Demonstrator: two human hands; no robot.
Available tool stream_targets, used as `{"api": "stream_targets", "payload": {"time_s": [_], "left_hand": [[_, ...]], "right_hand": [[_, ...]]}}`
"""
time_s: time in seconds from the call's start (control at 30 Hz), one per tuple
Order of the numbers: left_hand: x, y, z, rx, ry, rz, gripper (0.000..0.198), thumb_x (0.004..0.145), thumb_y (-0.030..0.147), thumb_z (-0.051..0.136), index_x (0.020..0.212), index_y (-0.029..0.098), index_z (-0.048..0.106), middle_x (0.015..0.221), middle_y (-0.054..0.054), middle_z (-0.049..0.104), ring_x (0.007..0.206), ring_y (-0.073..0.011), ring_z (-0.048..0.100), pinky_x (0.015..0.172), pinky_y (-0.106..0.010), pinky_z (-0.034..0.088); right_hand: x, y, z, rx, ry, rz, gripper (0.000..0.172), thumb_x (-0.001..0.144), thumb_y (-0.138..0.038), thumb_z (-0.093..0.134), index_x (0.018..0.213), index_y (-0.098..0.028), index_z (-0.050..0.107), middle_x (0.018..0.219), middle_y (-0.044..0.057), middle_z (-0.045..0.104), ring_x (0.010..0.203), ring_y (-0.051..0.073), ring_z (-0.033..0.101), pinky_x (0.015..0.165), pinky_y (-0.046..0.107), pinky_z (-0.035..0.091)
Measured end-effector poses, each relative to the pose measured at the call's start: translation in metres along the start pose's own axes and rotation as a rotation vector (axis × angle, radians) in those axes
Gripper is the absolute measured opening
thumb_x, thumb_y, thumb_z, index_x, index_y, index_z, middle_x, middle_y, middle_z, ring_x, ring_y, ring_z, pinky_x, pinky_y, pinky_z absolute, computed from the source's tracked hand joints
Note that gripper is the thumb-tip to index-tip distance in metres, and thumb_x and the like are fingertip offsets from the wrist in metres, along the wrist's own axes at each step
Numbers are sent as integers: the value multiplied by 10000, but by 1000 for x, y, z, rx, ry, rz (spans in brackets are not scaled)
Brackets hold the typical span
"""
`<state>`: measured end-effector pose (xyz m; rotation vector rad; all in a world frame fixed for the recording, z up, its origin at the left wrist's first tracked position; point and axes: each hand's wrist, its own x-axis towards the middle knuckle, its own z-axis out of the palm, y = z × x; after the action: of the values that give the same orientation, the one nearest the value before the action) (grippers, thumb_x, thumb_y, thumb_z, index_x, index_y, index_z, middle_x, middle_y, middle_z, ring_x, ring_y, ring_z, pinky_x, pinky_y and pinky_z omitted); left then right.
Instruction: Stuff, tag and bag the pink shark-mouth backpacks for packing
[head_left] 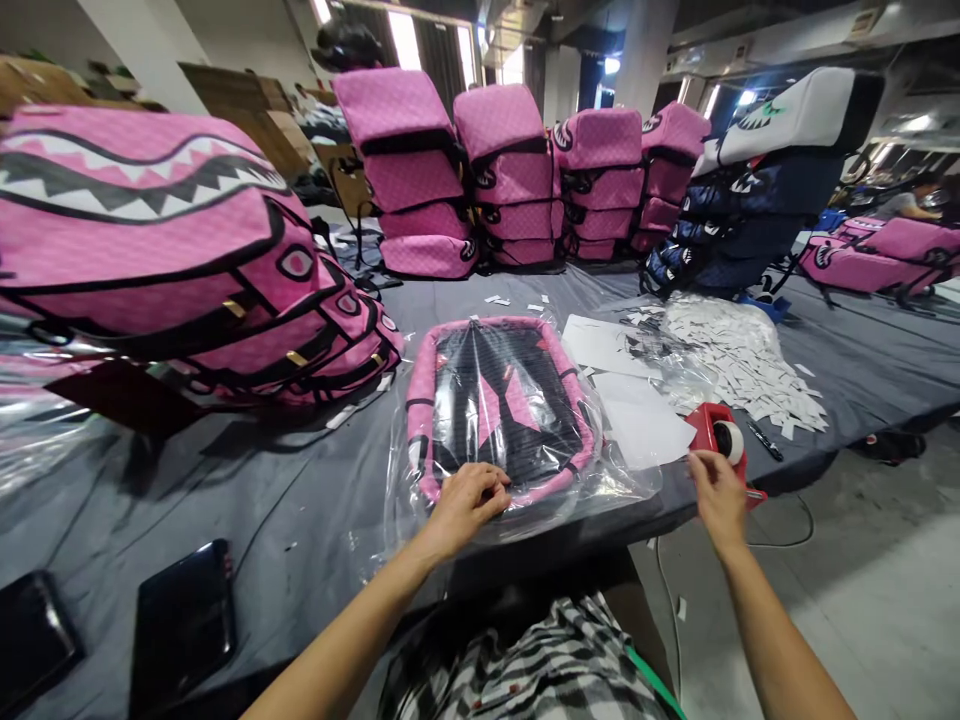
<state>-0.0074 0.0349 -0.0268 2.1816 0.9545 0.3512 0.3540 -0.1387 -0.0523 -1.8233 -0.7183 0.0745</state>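
A pink and black backpack (pixel 517 395) lies flat in a clear plastic bag (pixel 626 485), its dark strapped side facing up. My left hand (pixel 469 505) rests on the near edge of it, fingers curled in and closed on the plastic. Off to the right, my right hand (pixel 721 500) is at a red tape dispenser (pixel 705 425) that carries a roll of tape (pixel 727 440). Its thumb and fingertips are pinched together by the dispenser's left side; what lies between them is too small to make out.
Stacked pink backpacks (pixel 150 240) stand close on the left, with more piles behind. White sheets (pixel 641 415), a heap of small white tags (pixel 750 360) and a black marker (pixel 765 440) lie to the right. Two dark devices (pixel 184 620) lie at front left.
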Motion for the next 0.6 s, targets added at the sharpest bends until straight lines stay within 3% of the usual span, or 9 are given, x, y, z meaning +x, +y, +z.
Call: {"api": "stream_targets", "payload": {"time_s": [0.1,0.2,0.37,0.5,0.6], "left_hand": [[0,-2,2,-8,11,10,211,866,367,572,722,223,628,1114,-39,721,1081,-253,588,960,-433,397],[-1,-2,3,18,13,19,223,888,379,554,749,228,642,1131,-36,718,1092,-254,578,962,-440,396],[-2,7,2,94,5,-24,168,898,342,548,822,245,662,1127,-15,715,1108,-264,568,946,-459,386],[-4,14,1,114,14,-60,143,901,290,542,853,252,671,1132,-6,708,1119,-259,565,953,-455,373],[-5,16,2,108,22,-55,158,914,291,529,868,254,676,1129,-8,708,1111,-252,569,949,-446,376]], "right_hand": [[12,5,-61,-270,157,-94,604,717,-769,597,817,-182,697,775,84,697,671,198,593,661,313,473],[23,15,-97,-399,128,34,710,578,-858,581,717,-174,713,683,96,676,625,214,564,603,334,434],[30,28,-95,-187,12,412,659,492,-787,642,703,-170,739,706,86,708,609,187,565,532,285,385],[34,27,-84,-120,60,381,485,415,-622,749,636,-192,723,678,69,718,614,185,567,566,288,391],[35,19,-85,-187,54,328,440,419,-602,722,612,-207,703,680,83,725,674,235,614,633,329,439]]}}
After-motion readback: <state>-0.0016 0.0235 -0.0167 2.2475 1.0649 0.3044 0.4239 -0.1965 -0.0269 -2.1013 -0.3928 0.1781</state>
